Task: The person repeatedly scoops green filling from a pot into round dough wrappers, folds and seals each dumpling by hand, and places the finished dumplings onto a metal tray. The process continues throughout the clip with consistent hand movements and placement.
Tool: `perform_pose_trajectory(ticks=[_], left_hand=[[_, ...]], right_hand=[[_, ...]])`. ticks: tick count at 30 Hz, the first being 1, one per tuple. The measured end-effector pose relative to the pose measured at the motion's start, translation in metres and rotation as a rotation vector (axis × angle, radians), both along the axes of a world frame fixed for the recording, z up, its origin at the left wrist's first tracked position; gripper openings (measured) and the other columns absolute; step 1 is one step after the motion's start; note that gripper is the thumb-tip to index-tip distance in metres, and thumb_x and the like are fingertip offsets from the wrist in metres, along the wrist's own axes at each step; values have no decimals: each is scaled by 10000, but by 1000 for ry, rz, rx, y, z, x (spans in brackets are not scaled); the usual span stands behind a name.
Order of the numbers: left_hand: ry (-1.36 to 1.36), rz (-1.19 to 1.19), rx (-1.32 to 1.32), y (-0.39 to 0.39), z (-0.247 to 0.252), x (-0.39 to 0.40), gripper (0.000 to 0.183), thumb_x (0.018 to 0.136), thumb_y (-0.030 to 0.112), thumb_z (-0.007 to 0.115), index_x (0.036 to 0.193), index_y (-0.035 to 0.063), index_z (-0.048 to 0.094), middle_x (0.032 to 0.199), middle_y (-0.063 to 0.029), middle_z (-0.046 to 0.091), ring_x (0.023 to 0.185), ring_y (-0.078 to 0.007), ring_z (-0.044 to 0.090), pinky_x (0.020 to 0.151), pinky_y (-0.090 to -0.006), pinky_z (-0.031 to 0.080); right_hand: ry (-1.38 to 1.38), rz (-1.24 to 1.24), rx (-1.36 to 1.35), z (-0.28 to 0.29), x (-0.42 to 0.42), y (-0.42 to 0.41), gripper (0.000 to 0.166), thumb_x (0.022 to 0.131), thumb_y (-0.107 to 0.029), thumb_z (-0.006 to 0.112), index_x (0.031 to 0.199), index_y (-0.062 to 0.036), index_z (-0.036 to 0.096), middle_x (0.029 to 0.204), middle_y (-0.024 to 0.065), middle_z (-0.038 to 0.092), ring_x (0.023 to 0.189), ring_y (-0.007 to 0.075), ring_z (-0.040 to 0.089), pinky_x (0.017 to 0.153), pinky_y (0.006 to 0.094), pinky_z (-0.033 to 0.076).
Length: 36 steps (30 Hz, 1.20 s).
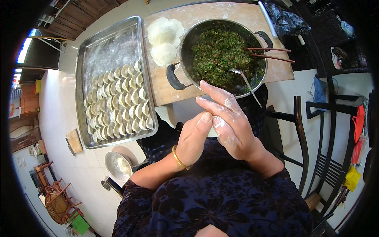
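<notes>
My left hand (194, 136), with a gold bangle on its wrist, meets my floury right hand (229, 121) in front of my chest. The fingers overlap, and whether anything lies between them is hidden. Beyond my hands stands a steel pot (182, 53) of chopped green filling (216, 56), with wooden chopsticks (272, 49) and a metal spoon (247, 83) in it. Round dough wrappers (164, 54) lie on the wooden board (162, 91) left of the pot. Farther left, a floured metal tray (109, 44) holds rows of crescent dumplings (118, 102).
A metal bowl (118, 166) with pale contents sits low at the left, below the tray. A rolled tube (268, 19) and a black plastic bag (285, 22) are at the board's far right. A dark chair frame (297, 133) stands to my right.
</notes>
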State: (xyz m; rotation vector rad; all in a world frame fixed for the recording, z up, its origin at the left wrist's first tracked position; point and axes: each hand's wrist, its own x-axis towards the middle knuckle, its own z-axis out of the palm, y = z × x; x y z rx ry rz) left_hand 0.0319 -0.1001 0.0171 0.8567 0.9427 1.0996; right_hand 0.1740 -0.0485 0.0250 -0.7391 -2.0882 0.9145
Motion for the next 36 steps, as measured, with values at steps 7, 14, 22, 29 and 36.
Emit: perform_pose_trajectory(ticks=[7, 14, 22, 29, 36], left_hand=[[-327, 4, -289, 2, 0, 0, 440, 1009, 349, 327, 1021, -21, 562, 963, -61, 586, 884, -115, 543, 784, -265, 435], [256, 62, 67, 0, 2, 2, 411, 1017, 293, 325, 869, -7, 564, 761, 0, 548, 691, -72, 469, 618, -226, 386], [486, 134, 102, -7, 1, 3, 372, 991, 194, 325, 786, -30, 540, 688, -91, 568, 603, -166, 532, 568, -307, 425], [46, -74, -116, 3, -8, -20, 476, 1012, 342, 315, 872, -17, 595, 746, -101, 603, 627, -164, 591, 576, -261, 492], [153, 172, -248, 12, -26, -50, 479, 1003, 355, 323, 945, -28, 606, 702, -77, 613, 579, -123, 583, 503, -222, 454]], right_hand=[[439, 27, -949, -10, -7, -14, 488, 918, -165, 397, 1352, 57, 366, 1351, 163, 436, 1179, 225, 481, 982, 332, 381], [431, 175, -802, -24, -10, -17, 412, 958, -169, 360, 1296, 59, 418, 1315, 188, 468, 1210, 275, 465, 1041, 359, 325], [260, 183, -486, -23, -13, -14, 385, 955, -180, 368, 1257, 47, 445, 1369, 223, 414, 1280, 320, 411, 1056, 384, 310], [243, 112, -1079, -18, -18, -14, 647, 966, -523, 284, 1350, -15, 396, 1241, 153, 538, 731, 71, 547, 483, 159, 367], [499, 18, -869, -22, -36, -9, 842, 902, -658, 240, 1462, -41, 123, 1462, 197, 286, 1291, 306, 385, 1046, 424, 310]])
